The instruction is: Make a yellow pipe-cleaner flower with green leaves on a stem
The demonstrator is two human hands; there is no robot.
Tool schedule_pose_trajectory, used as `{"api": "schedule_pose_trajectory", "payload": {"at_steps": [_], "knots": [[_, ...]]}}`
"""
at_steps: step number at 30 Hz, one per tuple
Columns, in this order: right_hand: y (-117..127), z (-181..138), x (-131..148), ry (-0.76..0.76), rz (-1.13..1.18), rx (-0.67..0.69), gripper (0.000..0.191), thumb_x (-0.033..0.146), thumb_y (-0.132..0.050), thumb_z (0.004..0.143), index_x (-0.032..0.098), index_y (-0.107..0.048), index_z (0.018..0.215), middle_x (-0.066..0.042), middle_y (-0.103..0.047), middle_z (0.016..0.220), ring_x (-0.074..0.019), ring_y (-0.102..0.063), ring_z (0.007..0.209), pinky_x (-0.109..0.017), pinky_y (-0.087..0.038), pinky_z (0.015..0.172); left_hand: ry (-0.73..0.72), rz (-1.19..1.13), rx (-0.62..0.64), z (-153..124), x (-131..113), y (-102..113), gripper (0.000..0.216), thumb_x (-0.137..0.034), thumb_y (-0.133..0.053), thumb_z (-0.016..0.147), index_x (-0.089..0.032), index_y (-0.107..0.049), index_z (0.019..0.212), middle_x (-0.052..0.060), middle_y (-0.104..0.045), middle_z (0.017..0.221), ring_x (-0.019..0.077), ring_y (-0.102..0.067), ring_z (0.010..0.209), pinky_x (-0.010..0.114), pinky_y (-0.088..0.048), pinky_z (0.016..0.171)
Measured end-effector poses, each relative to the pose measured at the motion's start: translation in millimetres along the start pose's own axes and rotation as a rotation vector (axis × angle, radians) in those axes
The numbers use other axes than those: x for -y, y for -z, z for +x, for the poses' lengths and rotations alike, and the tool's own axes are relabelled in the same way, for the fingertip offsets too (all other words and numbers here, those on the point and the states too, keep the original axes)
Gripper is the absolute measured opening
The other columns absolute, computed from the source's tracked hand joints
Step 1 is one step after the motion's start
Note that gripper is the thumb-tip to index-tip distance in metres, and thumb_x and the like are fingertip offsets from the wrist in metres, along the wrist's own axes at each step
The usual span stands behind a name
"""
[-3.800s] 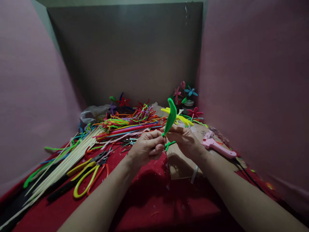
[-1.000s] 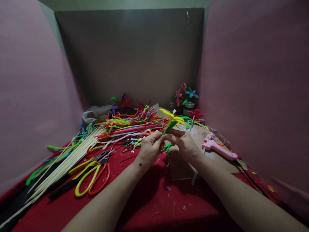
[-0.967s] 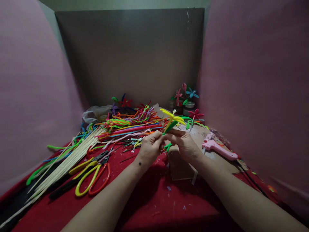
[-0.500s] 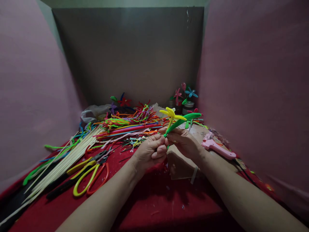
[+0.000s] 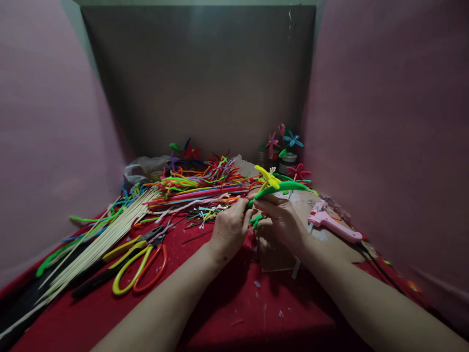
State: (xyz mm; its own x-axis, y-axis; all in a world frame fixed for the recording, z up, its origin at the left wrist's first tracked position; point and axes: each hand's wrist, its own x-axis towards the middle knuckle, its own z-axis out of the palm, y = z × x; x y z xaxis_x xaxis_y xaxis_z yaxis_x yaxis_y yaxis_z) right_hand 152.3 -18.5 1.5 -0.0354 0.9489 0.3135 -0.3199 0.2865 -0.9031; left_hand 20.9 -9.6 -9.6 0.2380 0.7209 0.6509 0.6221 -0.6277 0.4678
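My left hand (image 5: pixel 230 229) and my right hand (image 5: pixel 283 220) meet over the red table, both closed on a pipe-cleaner flower. Its yellow petals (image 5: pixel 267 177) stand above my fingers. A long green leaf (image 5: pixel 284 187) sticks out to the right from the stem, and a short green end (image 5: pixel 255 221) shows between my hands. My fingertips pinch the stem right where the leaf begins.
A heap of coloured pipe cleaners (image 5: pixel 198 186) lies behind my hands. Wooden skewers (image 5: pixel 98 242) and scissors (image 5: pixel 141 264) lie at the left. A pink glue gun (image 5: pixel 331 225) rests on cardboard (image 5: pixel 273 252) at the right. Finished flowers (image 5: pixel 284 142) stand at the back.
The green leaf, upright 3.8 s ago, now points out to the right. My hands have kept turning the stem and stay closed on it; the flower has tipped lower.
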Motion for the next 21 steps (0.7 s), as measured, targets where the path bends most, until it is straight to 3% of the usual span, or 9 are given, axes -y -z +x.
{"api": "schedule_pose_trajectory", "payload": {"at_steps": [4,8,12,16,21], "knots": [[-5,-2,1,0.046,-0.021,-0.009,0.015,0.031,-0.068,0.067,0.019,-0.073,0.074,0.000,-0.064,0.066,-0.0152,-0.054,0.067,-0.029,-0.042,0.069,-0.143,0.141,-0.001,-3,8,-2,0.020,-0.020,-0.038,0.087,-0.017,-0.056,0.081,0.004,-0.060,0.070,0.0139,-0.055,0.061,0.024,-0.037,0.058],[-3,0,-2,0.063,-0.062,0.014,0.018,0.036,-0.068,0.068,0.020,-0.073,0.076,-0.001,-0.065,0.070,-0.0143,-0.051,0.064,-0.030,-0.042,0.068,-0.022,0.000,0.036,0,6,0,0.016,-0.017,-0.042,0.084,-0.018,-0.053,0.073,-0.002,-0.051,0.058,0.0096,-0.046,0.051,0.021,-0.033,0.052],[1,1,-1,0.075,-0.138,0.007,0.018,0.036,-0.069,0.067,0.020,-0.073,0.075,0.000,-0.063,0.068,-0.0140,-0.049,0.065,-0.029,-0.040,0.064,0.199,-0.414,0.143,5,1,3,0.024,-0.025,-0.045,0.084,-0.017,-0.044,0.060,-0.005,-0.041,0.050,0.0057,-0.035,0.042,0.018,-0.028,0.044],[5,3,0,0.132,-0.188,0.072,0.017,0.035,-0.063,0.073,0.022,-0.073,0.080,0.000,-0.060,0.070,-0.0135,-0.046,0.064,-0.029,-0.038,0.064,0.415,-0.862,0.327,10,-2,9,0.024,-0.034,-0.053,0.081,-0.016,-0.048,0.065,-0.006,-0.042,0.050,0.0028,-0.030,0.037,0.015,-0.023,0.037],[12,8,-2,0.101,-0.118,0.153,0.017,0.031,-0.064,0.074,0.023,-0.074,0.085,0.000,-0.063,0.073,-0.0134,-0.046,0.063,-0.028,-0.036,0.061,0.529,-1.245,0.520,10,3,14,0.021,-0.033,-0.059,0.079,-0.015,-0.052,0.071,-0.008,-0.040,0.046,0.0005,-0.021,0.032,0.012,-0.019,0.032]]}}
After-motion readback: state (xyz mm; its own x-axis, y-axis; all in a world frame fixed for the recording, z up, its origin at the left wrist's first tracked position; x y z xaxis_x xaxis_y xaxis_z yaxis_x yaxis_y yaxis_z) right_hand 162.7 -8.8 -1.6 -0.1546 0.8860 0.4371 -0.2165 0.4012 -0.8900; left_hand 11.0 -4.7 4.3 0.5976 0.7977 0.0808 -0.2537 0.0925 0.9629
